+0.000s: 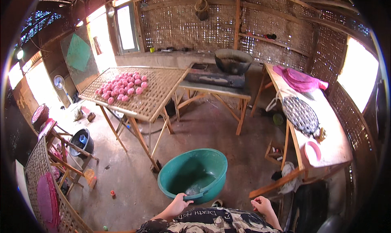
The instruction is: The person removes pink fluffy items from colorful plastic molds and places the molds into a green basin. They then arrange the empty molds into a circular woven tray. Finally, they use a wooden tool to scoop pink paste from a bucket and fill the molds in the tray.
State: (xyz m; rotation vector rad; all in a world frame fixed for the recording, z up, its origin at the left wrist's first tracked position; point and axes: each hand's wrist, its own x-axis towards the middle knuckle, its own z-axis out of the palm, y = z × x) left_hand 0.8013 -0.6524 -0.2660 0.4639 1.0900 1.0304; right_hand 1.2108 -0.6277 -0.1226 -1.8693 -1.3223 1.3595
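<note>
My left hand (178,205) is closed on the near rim of a big green plastic tub (216,180), thumb over the edge. The tub tilts slightly in front of me, above the floor or touching it, which I cannot tell. Its inside is dark, with a pale patch near the bottom. My right hand (264,206) hangs to the right, apart from the tub. Its fingers are curled in, and nothing shows in them.
Ahead on the left, a woven bamboo rack (151,98) on wooden legs bears pink balls (126,85). A dark wok (233,62) sits on the stove at the back. The right-hand table (332,137) holds a woven tray (300,114) and a pink bowl (313,152).
</note>
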